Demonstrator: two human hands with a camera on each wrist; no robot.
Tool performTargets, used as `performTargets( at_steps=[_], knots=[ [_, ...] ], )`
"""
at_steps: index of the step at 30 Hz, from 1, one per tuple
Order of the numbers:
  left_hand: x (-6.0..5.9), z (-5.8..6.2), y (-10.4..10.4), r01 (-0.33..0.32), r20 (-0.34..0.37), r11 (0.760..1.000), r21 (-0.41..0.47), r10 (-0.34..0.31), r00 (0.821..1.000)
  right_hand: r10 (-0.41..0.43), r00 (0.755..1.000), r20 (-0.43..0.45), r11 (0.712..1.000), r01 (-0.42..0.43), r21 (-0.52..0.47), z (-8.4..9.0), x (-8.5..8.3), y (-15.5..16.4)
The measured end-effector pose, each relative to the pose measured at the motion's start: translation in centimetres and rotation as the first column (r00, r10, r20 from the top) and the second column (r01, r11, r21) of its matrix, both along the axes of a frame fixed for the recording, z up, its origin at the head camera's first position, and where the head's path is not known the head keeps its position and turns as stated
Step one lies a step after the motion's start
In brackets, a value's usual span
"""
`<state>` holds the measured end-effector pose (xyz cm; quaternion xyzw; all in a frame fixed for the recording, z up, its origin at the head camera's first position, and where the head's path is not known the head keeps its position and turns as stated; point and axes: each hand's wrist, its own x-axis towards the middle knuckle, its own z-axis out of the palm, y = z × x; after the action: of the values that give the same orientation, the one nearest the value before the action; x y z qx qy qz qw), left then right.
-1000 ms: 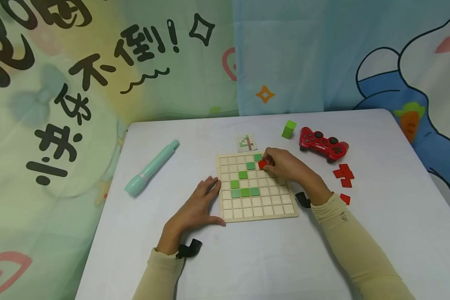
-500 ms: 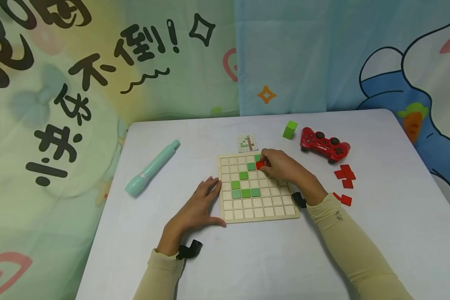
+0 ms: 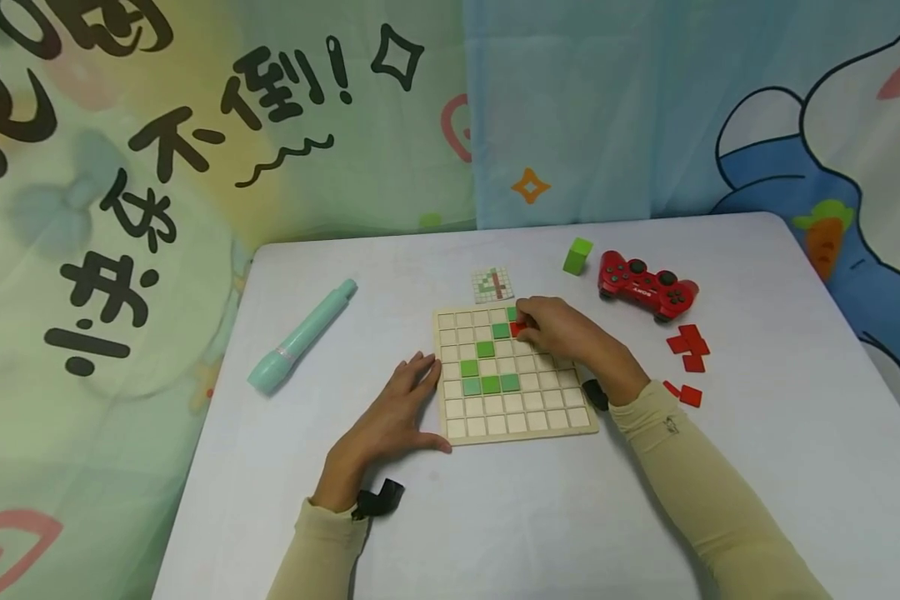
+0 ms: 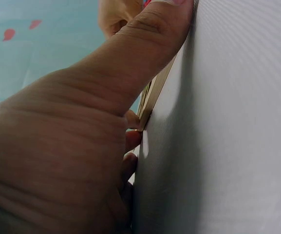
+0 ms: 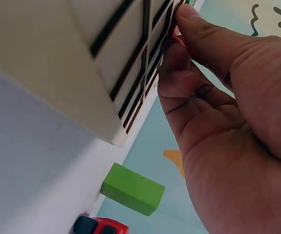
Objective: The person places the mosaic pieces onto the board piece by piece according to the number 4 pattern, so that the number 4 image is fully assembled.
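Near the far right corner of the wooden grid board (image 3: 515,374), the right hand (image 3: 562,331) has its fingertips curled down onto a red tile (image 3: 516,328), which lies in a cell of the second row from the far edge, just right of a green tile (image 3: 501,330) and just below another at the board's far edge. The tile sits under the fingertips, toward the left of the palm; whether it is fully seated in its cell cannot be told, as the fingers (image 5: 198,36) hide most of it. The left hand (image 3: 397,412) lies flat and relaxed on the surface (image 3: 495,517), holding nothing, its thumb (image 4: 150,44) pressed along the board's near left edge. The right hand is by far the nearer to the loose red tiles (image 3: 688,348) beside the red game controller (image 3: 645,287).
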<state>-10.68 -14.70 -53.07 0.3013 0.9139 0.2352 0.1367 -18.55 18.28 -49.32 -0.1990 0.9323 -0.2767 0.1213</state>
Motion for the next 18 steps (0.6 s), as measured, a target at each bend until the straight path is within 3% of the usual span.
performTargets(
  at_steps=[6,11,14,18],
  knots=[
    [0.2,0.1,0.3,-0.001,0.002,1.0,-0.001,0.001,1.0,-0.057,0.997,0.048,0.998,0.056,0.026,0.8,1.4,0.6],
    [0.4,0.1,0.3,0.0,0.016,1.0,0.013,0.0,1.0,-0.194,0.981,0.007,0.981,0.194,-0.026,2.5,4.7,3.4],
    [0.5,0.2,0.2,-0.006,0.027,1.0,0.018,0.006,1.0,-0.296,0.952,-0.079,0.953,0.288,-0.093,3.4,7.3,6.3],
    [0.5,0.1,0.0,-0.012,0.028,1.0,0.013,0.011,1.0,-0.436,0.883,-0.172,0.897,0.411,-0.161,3.6,10.6,10.4]
  ],
)
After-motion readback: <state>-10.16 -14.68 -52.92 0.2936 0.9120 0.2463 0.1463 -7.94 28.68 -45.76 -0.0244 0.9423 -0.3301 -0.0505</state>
